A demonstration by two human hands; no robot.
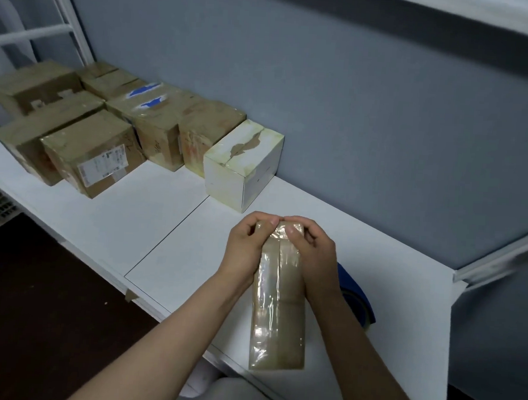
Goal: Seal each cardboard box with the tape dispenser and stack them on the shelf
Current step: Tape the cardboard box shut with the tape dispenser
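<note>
A long narrow cardboard box [278, 312], its top covered with shiny clear tape, lies on the white shelf board [173, 243] in front of me. My left hand [243, 248] grips its far left corner with curled fingers. My right hand [312, 252] grips the far right corner, thumb pressing on the tape at the far end. The blue tape dispenser [357, 293] lies just right of the box, mostly hidden behind my right forearm.
A white box [241, 167] stands against the grey wall behind my hands. Several taped brown boxes [92, 149] crowd the left end of the board. A white shelf frame [496, 266] rises at the right. Dark floor lies below the front edge.
</note>
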